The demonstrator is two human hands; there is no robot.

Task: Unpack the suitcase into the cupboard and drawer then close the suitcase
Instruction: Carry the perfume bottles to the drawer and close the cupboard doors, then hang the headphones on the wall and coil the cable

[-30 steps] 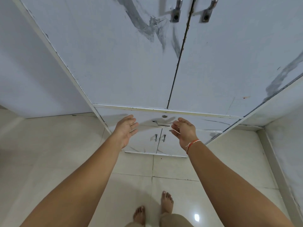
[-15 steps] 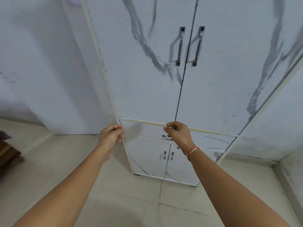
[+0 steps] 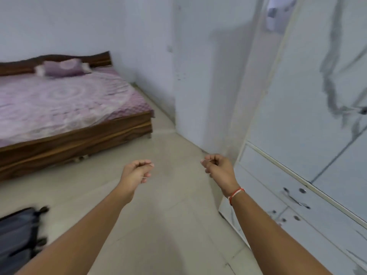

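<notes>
A dark grey suitcase (image 3: 17, 239) lies on the floor at the lower left, cut off by the frame edge; whether it is open or closed does not show. The white marble-patterned cupboard (image 3: 309, 96) stands at the right with its tall doors closed. Below them is the closed drawer (image 3: 268, 181) with a metal handle (image 3: 296, 199). My left hand (image 3: 137, 173) and my right hand (image 3: 218, 169) are held out over the floor with fingers loosely curled, holding nothing. The right hand is just left of the cupboard's corner, not touching it.
A low wooden bed (image 3: 79, 139) with a purple patterned sheet and a pillow (image 3: 63, 67) fills the left. A white wall column (image 3: 208, 76) juts out beside the cupboard. Pale tiled floor (image 3: 168, 225) runs between bed and cupboard.
The view has swung left from facing the cupboard doors to the room, bringing the bed and suitcase into sight. Both hands have come away from the cupboard front and now hang in open air.
</notes>
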